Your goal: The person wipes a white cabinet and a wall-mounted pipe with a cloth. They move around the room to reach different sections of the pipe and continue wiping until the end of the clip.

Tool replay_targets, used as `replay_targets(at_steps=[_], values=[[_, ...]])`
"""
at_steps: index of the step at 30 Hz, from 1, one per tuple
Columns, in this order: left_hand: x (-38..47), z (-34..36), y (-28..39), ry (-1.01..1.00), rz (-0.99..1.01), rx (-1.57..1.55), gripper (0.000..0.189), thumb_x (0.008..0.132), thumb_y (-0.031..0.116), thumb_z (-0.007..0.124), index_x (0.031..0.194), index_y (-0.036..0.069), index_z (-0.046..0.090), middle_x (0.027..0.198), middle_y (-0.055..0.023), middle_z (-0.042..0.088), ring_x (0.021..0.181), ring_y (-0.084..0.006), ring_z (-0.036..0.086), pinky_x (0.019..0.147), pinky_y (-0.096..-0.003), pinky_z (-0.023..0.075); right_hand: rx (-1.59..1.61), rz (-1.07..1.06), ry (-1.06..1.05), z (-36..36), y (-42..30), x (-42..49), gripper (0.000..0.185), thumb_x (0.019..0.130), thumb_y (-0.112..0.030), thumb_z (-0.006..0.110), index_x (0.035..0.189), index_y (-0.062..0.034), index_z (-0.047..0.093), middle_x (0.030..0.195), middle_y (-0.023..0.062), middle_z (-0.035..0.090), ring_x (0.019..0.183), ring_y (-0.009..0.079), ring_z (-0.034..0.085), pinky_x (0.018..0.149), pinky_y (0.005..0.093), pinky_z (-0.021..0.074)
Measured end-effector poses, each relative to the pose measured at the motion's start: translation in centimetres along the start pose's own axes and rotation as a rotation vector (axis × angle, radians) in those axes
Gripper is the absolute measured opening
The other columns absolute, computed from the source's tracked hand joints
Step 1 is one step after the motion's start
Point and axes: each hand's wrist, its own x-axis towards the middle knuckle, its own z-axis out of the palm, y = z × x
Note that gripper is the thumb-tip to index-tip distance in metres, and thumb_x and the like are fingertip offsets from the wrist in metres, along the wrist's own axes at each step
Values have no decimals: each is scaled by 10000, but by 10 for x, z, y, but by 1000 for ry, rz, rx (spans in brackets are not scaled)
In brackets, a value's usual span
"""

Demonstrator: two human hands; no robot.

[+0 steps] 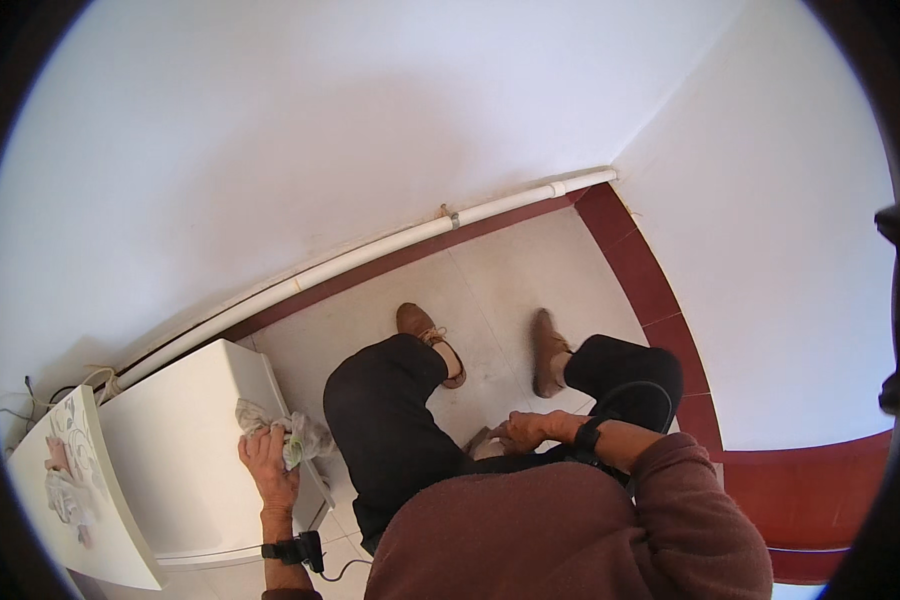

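My left hand (pixel 268 465) has its fingers closed over a crumpled, partly see-through plastic bag (pixel 311 435) with a green patch. The bag lies at the edge of the top of a low white cabinet (pixel 180 450) and hangs a little past it. Between my legs, low in front of my body, is my right hand (pixel 529 431) with its fingers curled. Beside those fingers a pale and brownish thing (pixel 484 444) shows, mostly hidden by my hand and clothes. Whether my right hand grips it is unclear. Black straps sit on both wrists.
A glossy panel with a floral pattern (pixel 116 517) stands along the cabinet's left side and reflects my hand. Cables (pixel 41 405) lie behind it. A white pipe (pixel 390 247) runs along the wall's foot above dark red skirting tiles (pixel 630 247). My brown shoes (pixel 418 321) stand on pale floor tiles.
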Motion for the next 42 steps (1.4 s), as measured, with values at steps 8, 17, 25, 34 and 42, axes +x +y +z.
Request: replay_targets(at_steps=[8,17,25,34,42], values=[[-12,12,10,121,-225,248,297,823,172,554,1109,97,571,1336,-94,446,1314,-349,298,1048,-595,157,31,-63,-107,33,28,43,480,841,-295,538,1247,-41,508,1225,191,529,1099,352,510,951,409,388],[-10,12,8,-34,-225,440,252,866,192,515,1087,75,552,1376,-124,426,1322,-395,272,1055,-564,169,296,-387,-110,67,76,65,316,847,-228,523,1033,19,588,973,223,606,957,368,560,830,429,431],[-6,13,11,-19,-154,522,364,781,17,534,1144,52,532,1394,-122,393,1315,-391,265,1071,-511,219,151,-223,-173,34,151,-7,344,821,-277,527,1001,0,623,978,228,602,954,365,563,844,423,434],[0,23,14,24,-326,396,384,797,84,551,1180,56,536,1346,-109,438,1278,-359,323,1053,-477,246,120,-219,-125,32,186,-11,413,818,-270,564,1154,-31,589,1053,186,613,1007,313,564,867,412,444],[163,-20,158,175,-283,-631,466,793,49,550,1241,-46,469,1092,-127,591,1010,-199,539,877,-322,438,417,-358,799,-146,143,-145,619,824,-369,622,1323,-58,429,1165,191,581,872,248,642,758,341,512]])
